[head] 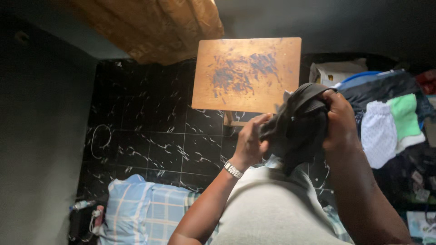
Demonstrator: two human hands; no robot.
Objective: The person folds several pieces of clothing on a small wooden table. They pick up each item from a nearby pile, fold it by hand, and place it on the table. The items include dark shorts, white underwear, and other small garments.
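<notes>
From the head view, a black cloth [297, 124] hangs bunched and crumpled in mid-air, above the lap. The left hand [251, 143] pinches its left edge; the right hand [338, 120] clamps its top right. Behind stands a worn wooden surface [246, 75] on the dark tiled floor [145, 136]. A clothes pile [390, 122] lies right, a checked pillow [136, 211] lower left.

Table [246, 72] ahead, pillow [136, 211] lower left, clothes pile [390, 127] right
</notes>
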